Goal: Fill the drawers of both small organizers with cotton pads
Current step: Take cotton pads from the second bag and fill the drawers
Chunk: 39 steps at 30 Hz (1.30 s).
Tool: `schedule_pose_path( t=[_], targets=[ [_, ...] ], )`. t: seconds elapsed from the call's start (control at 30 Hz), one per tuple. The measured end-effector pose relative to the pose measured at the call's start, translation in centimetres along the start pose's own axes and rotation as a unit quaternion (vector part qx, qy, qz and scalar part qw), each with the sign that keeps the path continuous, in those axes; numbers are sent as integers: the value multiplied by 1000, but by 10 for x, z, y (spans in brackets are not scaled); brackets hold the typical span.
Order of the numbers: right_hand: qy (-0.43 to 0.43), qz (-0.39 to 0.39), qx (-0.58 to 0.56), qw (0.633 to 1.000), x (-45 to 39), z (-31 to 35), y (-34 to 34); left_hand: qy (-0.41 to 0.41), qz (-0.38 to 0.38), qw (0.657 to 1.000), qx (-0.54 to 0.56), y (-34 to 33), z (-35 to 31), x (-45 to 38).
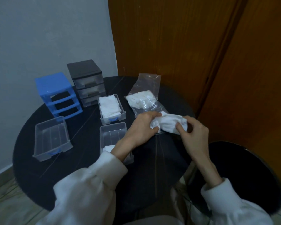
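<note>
Where left hand covers, cotton pads vanish.

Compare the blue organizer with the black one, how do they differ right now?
The blue organizer has all three slots bare, drawers out; the black organizer has its drawers in. The blue one sits nearer the table's left edge; the black one stands behind it, closer to the wall. Both are upright, three-tier units.

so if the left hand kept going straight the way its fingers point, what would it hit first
The left hand points up and right, gripping the pad bundle with the right hand. Past the bundle, it would probably first meet the plastic bag of pads lying just beyond, though depth is hard to judge.
</note>
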State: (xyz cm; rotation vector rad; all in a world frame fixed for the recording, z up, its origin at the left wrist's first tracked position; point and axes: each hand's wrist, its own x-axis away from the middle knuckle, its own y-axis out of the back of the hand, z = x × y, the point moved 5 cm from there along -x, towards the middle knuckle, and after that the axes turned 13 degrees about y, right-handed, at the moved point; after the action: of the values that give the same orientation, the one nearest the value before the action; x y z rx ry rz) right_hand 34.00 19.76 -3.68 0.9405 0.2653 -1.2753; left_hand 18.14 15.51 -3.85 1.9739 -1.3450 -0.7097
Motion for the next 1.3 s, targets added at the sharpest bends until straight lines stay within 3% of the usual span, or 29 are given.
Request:
schedule_pose_path(
  t=[0.2, 0.53, 0.83, 1.03, 1.3],
  targets=[
    [-70, 10, -120, 990, -1, 10, -2, -15, 9, 999, 28, 25, -2, 16],
    [-82, 191, -265, 942, 13, 70, -71, 116, -207, 966, 104, 92, 95, 80],
    [51, 280, -96, 954, 18, 96, -95, 113, -198, 954, 194, 76, 109, 86],
    [179, 359, 42, 915, 20, 106, -95, 112, -188, 958, 186, 74, 115, 87],
    [221, 384, 90, 892, 19, 101, -102, 110, -190, 964, 147, 71, 114, 87]
  ],
)
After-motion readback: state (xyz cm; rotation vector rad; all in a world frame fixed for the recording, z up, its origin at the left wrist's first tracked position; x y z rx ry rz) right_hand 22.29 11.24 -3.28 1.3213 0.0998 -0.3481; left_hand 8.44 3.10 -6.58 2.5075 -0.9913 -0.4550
